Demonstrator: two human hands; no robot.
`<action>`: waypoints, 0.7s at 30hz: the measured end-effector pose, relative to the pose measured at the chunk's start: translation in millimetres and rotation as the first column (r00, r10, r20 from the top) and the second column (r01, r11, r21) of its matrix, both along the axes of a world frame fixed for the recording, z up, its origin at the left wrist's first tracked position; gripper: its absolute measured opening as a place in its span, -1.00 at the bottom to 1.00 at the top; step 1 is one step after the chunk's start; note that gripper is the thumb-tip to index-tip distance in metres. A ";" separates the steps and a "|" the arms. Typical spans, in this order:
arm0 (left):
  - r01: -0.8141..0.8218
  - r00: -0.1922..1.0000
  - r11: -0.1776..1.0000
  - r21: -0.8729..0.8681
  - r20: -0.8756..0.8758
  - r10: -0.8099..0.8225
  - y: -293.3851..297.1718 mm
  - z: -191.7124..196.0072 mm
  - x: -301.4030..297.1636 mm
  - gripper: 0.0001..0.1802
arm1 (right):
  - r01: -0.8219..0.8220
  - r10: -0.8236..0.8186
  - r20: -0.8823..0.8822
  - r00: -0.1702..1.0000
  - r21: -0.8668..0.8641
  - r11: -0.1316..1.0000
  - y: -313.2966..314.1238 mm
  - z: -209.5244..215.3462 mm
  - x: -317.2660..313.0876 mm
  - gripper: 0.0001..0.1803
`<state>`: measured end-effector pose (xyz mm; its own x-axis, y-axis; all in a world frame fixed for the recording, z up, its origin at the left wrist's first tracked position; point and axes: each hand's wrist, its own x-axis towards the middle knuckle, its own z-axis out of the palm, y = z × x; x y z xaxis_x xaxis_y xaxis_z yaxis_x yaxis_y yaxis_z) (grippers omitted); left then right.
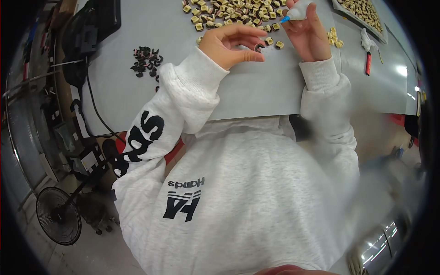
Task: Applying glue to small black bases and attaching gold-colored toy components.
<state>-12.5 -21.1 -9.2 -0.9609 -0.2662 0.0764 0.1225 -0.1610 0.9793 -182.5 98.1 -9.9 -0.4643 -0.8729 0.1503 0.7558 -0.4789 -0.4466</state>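
Observation:
Between the thumb and fingers of my left hand (pixel 229 45) is a small dark curved piece (pixel 259 48), pinched just above the grey table (pixel 256 89). My right hand (pixel 308 39) grips a white squeeze bottle (pixel 299 10) with a blue nozzle (pixel 285 19) that points down and left. The nozzle is apart from the dark piece. Beyond both hands spreads a large pile of small yellow-and-dark square pieces (pixel 238 11). A couple of loose square pieces (pixel 279 45) lie between my hands.
Left of my left arm lies a heap of dark curved pieces (pixel 146 62). Several pale yellow pieces (pixel 334 37) sit right of my right hand. Further right are a red-handled tool (pixel 368 62) with a white wrapping and a full tray (pixel 382 32). A black cable (pixel 91 101) hangs at the left edge.

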 end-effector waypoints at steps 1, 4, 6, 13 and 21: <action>-0.008 1.000 1.000 0.019 0.015 0.008 0.9 2.8 1.0 -0.54 | 0.186 -0.146 -0.154 0.977 0.293 0.938 5.7 9.9 6.6 -0.64; 0.002 1.000 0.999 0.049 0.030 -0.003 1.1 8.1 -1.0 -0.50 | 0.237 -0.134 -0.312 0.941 0.321 0.917 12.4 18.7 16.0 -0.58; 0.017 1.000 0.997 0.080 0.014 -0.018 0.6 6.8 -0.1 -0.50 | 0.261 -0.122 -0.392 0.912 0.325 0.909 12.2 22.8 19.3 -0.55; 0.068 0.997 0.994 0.090 0.027 -0.070 8.4 6.3 -2.6 -0.57 | -0.136 -0.105 -0.401 0.910 -0.529 0.838 -15.3 -20.1 3.2 -0.55; 0.084 0.995 0.977 0.194 0.035 -0.093 3.1 -1.3 -0.2 -0.73 | -0.099 -0.092 -0.301 0.949 -0.564 0.820 -16.6 -18.9 1.5 -0.58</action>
<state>-12.7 -18.0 -10.5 -0.9826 -0.1854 -0.0101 0.0574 -0.3548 0.9332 -181.0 81.5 -28.8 -0.3092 -0.5875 0.7478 0.6313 -0.7149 -0.3006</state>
